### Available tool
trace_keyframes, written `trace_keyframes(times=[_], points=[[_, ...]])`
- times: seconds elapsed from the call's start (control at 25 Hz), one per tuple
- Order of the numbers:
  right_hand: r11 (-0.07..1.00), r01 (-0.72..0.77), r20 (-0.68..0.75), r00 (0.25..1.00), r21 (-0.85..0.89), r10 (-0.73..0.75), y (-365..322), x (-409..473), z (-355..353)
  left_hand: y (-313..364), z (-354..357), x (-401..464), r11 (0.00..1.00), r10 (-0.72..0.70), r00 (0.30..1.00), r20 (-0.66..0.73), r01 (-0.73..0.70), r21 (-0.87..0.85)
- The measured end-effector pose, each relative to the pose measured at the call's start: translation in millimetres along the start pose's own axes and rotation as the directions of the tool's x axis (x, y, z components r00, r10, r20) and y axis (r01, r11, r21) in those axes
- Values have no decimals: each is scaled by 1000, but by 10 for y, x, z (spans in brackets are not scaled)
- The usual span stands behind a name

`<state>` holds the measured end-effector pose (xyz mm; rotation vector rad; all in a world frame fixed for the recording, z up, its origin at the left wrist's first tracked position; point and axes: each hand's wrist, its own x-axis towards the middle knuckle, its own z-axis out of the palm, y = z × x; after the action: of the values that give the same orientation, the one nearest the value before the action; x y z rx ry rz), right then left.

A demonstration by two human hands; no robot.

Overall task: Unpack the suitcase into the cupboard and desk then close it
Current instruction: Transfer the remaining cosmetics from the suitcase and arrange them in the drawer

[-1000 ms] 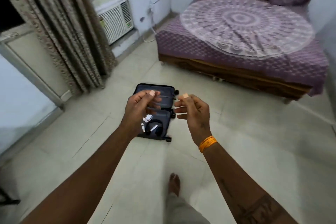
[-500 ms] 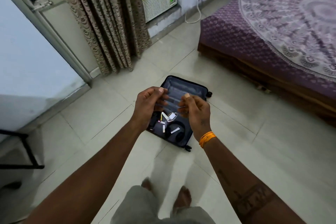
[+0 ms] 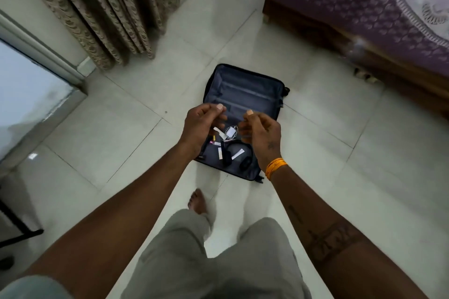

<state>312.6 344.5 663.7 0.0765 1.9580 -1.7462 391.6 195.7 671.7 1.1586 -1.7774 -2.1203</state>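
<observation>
A dark suitcase (image 3: 244, 90) lies wide open on the tiled floor in front of me. Its far half shows bare grey lining. Its near half holds black headphones (image 3: 243, 161), a white charger with its cable (image 3: 230, 131) and several small white and coloured items. My left hand (image 3: 201, 126) and my right hand (image 3: 263, 135) hover side by side above the near half, fingers loosely curled with nothing in them. An orange band sits on my right wrist. Neither hand touches the suitcase.
A bed with a purple cover (image 3: 352, 7) stands to the right behind the suitcase. Patterned curtains (image 3: 97, 7) hang at the back left beside a pale door panel (image 3: 24, 94). A black metal frame (image 3: 19, 230) stands at the left edge. My legs and one bare foot (image 3: 198, 201) are below.
I have walked closer to the suitcase and my view has tipped down onto it. Both hands stay raised together, still holding nothing.
</observation>
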Motion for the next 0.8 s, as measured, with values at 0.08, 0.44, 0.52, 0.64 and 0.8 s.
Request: trace_keyframes(times=[0.08, 0.44, 0.52, 0.64, 0.8], points=[[999, -37, -10, 999, -21, 37, 249, 316, 199, -173, -74, 429, 999, -32, 999, -4, 32, 8], [966, -51, -5, 999, -255, 52, 2583, 1934, 841, -2451, -292, 2317, 979, -164, 965, -205, 185, 86], [940, -94, -3, 995, -327, 98, 3344, 2309, 888, -3256, -318, 2633, 957, -218, 941, -257, 258, 132], [888, -114, -30, 993, -446, 113, 4311, 2734, 918, -4444, -358, 2997, 888, -277, 917, -289, 359, 287], [783, -98, -19, 994, -614, 109, 5275, 3150, 955, -5419, -260, 3394, 799, -288, 927, -243, 372, 473]])
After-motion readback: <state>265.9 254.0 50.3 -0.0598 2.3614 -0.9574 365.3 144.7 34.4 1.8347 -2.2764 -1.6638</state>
